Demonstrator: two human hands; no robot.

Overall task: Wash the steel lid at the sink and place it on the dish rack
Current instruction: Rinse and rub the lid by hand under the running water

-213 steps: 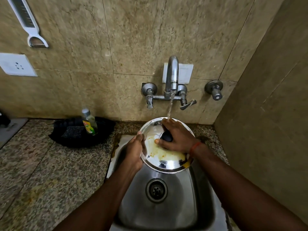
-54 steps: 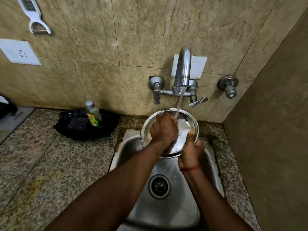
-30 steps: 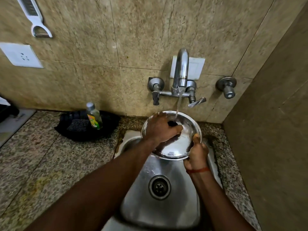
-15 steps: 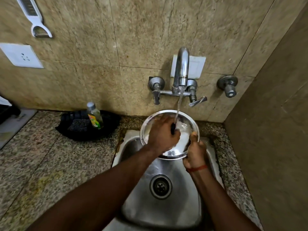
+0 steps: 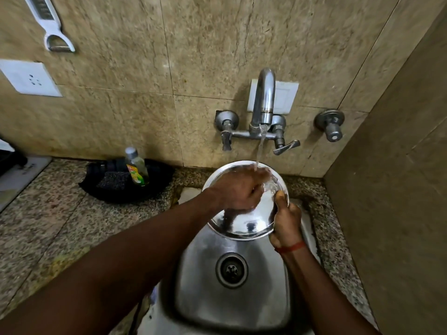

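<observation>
One black tray point(image 5: 154, 189) at the worktop's back edge holds a soap bottle point(image 5: 137, 167) and scrub pad point(image 5: 113, 180). Over the sink point(image 5: 205, 274), the left hand point(image 5: 238, 189) presses, fingers curled, on the steel lid point(image 5: 244, 226) under running water; the right hand point(image 5: 285, 222) grips its right rim.

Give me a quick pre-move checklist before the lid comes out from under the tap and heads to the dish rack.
1. Hold on steel lid: ok, right hand clamps its right rim, thumb on top.
2. Left hand off the lid: not ok, it lies across the lid under the stream.
3. Residue rinsed off: cannot tell, the visible lower part shines clean, the rest is hidden by the hand.
4. Tap shut: not ok, water is running.
5. Dish rack located: cannot tell, no rack in view.
6. Sink below unobstructed: ok.
</observation>
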